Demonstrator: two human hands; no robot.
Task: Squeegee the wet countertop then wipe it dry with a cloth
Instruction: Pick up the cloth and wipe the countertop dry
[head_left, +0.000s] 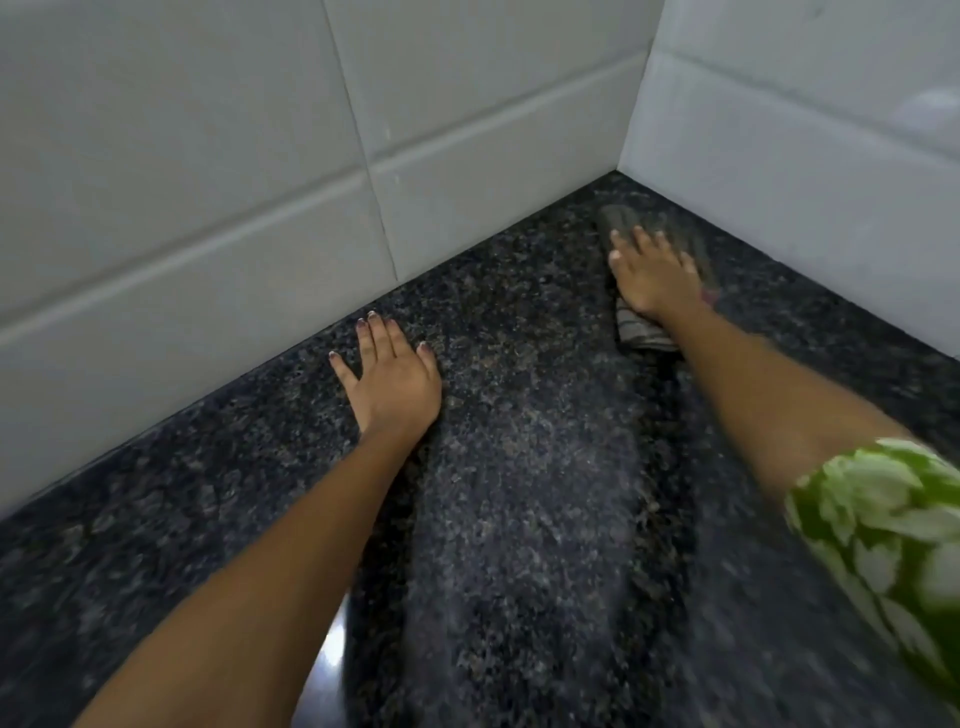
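Observation:
The countertop (519, 467) is dark speckled granite that runs into a tiled corner. A grey striped cloth (644, 332) lies flat on it near that corner. My right hand (652, 270) presses down on the cloth with its fingers spread, and cloth shows beyond the fingertips and behind the wrist. Further left, my left hand (395, 379) rests palm down on the bare stone close to the back wall, fingers apart and holding nothing. No squeegee is in view.
White tiled walls (208, 182) close the counter at the back and on the right (805, 182), meeting in a corner just beyond the cloth. A green and white patterned sleeve (883, 535) covers my right upper arm.

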